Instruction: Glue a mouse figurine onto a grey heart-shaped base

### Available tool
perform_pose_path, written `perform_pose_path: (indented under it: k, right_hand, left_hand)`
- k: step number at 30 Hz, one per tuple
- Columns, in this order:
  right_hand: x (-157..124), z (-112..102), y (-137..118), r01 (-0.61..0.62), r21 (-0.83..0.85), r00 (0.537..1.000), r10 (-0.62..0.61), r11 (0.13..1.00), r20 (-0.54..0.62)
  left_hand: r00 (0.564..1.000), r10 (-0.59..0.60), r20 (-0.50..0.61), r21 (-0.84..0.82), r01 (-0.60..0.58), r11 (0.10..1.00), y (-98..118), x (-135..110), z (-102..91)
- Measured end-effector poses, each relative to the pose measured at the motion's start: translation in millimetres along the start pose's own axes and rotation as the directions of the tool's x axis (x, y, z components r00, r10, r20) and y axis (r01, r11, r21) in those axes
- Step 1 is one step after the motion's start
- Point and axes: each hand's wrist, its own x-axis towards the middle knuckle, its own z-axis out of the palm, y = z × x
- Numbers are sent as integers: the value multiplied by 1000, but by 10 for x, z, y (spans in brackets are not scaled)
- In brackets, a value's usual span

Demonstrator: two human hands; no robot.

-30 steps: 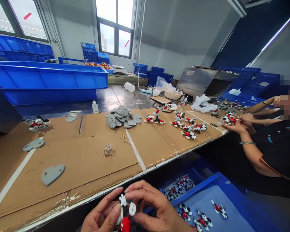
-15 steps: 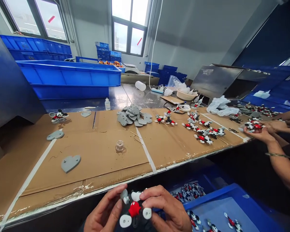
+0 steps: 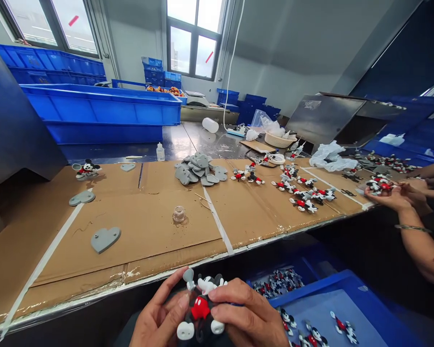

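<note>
Below the table's front edge, both my hands hold one mouse figure [image 3: 201, 304] with red shorts, white shoes and white gloves. My left hand [image 3: 159, 320] grips its left side with the fingers curled. My right hand [image 3: 249, 320] pinches its right side. A grey heart-shaped plate [image 3: 105, 238] lies on the cardboard [image 3: 148, 226] ahead of my left hand, and a small clear jar [image 3: 179, 214] stands beyond it. A pile of grey plates [image 3: 198, 169] sits further back.
Several finished mouse figures [image 3: 304, 195] lie on the cardboard at right, where another person's hands [image 3: 398, 195] hold one. A blue bin [image 3: 332, 308] with more figures is at my lower right. Large blue crates [image 3: 104, 113] stand at the back left.
The figure has been turned in my hands, so its shoes now point down and its head up. My view has shifted slightly; the other person's hands stay at the right edge.
</note>
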Motion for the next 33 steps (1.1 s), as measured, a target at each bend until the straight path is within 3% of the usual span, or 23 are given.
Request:
perform_pose_path:
  k: [3,10,13,14,16,19,24,29,31,33]
  right_hand:
    - [10,14,-7,55,-24,998,-55,998,-8]
    - [-77,75,26,27,97,1000,-25,995,-16]
    - [-166,114,12,-131,125,985,144,983,-97]
    - [-185,126,-4,-234,158,957,256,959,-137]
    - [-193,147,-44,-448,280,855,499,849,-141]
    - [-142,158,-101,-628,421,725,689,654,12]
    - [-68,149,-137,-737,457,607,784,497,126]
    - [-49,161,-138,-790,575,434,856,212,281]
    - [-5,148,-147,-787,604,394,856,126,334]
    - [56,123,-162,-785,615,383,839,76,386]
  left_hand:
    - [993,-118,-16,-60,117,991,44,-24,20]
    - [985,-147,89,-47,152,987,100,-98,111]
    - [996,-75,56,-55,78,995,76,-75,88]
    - [999,-40,27,-41,41,998,67,-63,75]
    - [1000,18,-13,-2,-18,1000,52,-42,49]
    - [999,37,-28,23,-37,999,38,-30,26]
    - [1000,12,9,18,-12,1000,34,-43,23]
    - [999,18,44,5,-18,1000,54,-50,35]
    - [999,21,45,2,-21,1000,58,-49,34]
    - [998,22,52,10,-23,1000,55,-44,18]
